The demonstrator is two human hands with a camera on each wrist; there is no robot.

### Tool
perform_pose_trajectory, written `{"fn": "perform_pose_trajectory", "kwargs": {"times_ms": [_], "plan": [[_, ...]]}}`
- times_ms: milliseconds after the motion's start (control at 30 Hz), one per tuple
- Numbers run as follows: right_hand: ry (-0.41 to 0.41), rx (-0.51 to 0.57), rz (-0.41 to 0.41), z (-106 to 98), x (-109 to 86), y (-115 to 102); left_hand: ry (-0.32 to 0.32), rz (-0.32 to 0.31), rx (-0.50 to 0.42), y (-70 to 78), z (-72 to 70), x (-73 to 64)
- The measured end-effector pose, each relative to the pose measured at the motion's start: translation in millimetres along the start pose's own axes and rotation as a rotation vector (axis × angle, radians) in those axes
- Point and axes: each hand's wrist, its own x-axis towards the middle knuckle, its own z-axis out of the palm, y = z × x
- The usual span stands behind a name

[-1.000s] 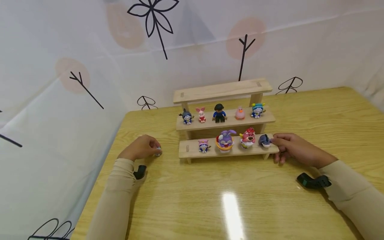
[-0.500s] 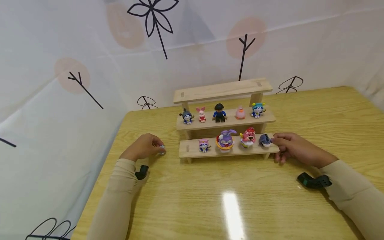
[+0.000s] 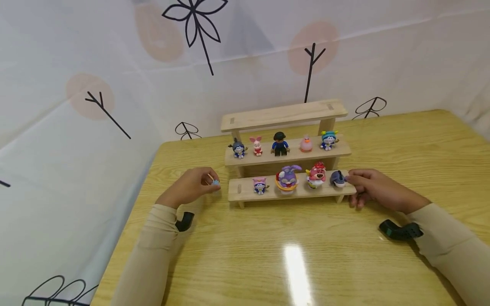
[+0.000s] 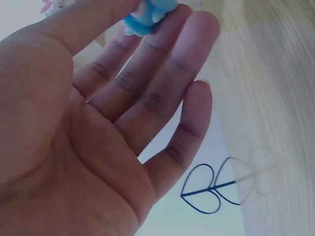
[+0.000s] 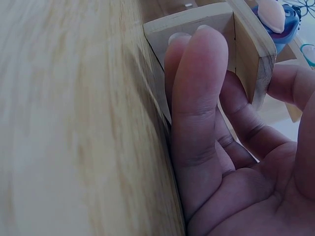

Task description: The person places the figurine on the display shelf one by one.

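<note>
Just left of the tiered wooden shelf [image 3: 275,114], my left hand [image 3: 191,185] pinches a small light-blue figurine [image 4: 147,14] between thumb and fingers. It hangs above the table, and the fingers hide much of it. My right hand [image 3: 377,190] grips the right end of the shelf's lowest board, thumb against the board's end and fingers beneath, as the right wrist view shows. Beside that thumb sits a dark blue-grey figurine [image 3: 338,179]. Along the same board stand a pink bear figurine [image 3: 316,175], a purple rabbit figurine [image 3: 287,180] and a pink-hatted figurine [image 3: 260,186].
On the middle board are a grey-hooded figurine [image 3: 239,148], a piglet figurine [image 3: 257,146], a black-capped toy figure [image 3: 280,144], a pink bird figurine [image 3: 306,144] and a teal-hatted figurine [image 3: 328,141]. The yellowish wooden table [image 3: 237,255] meets a patterned cloth [image 3: 260,80] behind.
My left hand has moved right and away from me, lifting the light-blue figurine off the table toward the shelf's left end. The right hand stays at the shelf's right end.
</note>
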Motion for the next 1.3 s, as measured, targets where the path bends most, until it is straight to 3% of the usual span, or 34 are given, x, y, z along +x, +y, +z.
{"fn": "perform_pose_trajectory", "kwargs": {"times_ms": [267, 767, 1000, 1300], "plan": [[0.024, 0.001, 0.048, -0.6, -1.2, -0.1, 0.047, 0.064, -0.025, 16.7, 1.7, -3.8], [0.012, -0.004, 0.012, -0.7, -0.2, 0.0, 0.095, 0.165, -0.017, 41.4, 18.1, -1.2], [0.01, -0.003, 0.005, -1.4, -0.2, 0.6, 0.12, 0.213, 0.028, 49.4, 30.7, 3.2], [-0.004, 0.007, -0.007, -0.5, -0.2, 0.1, 0.166, 0.22, 0.08, 55.4, 40.1, 5.8]]}}
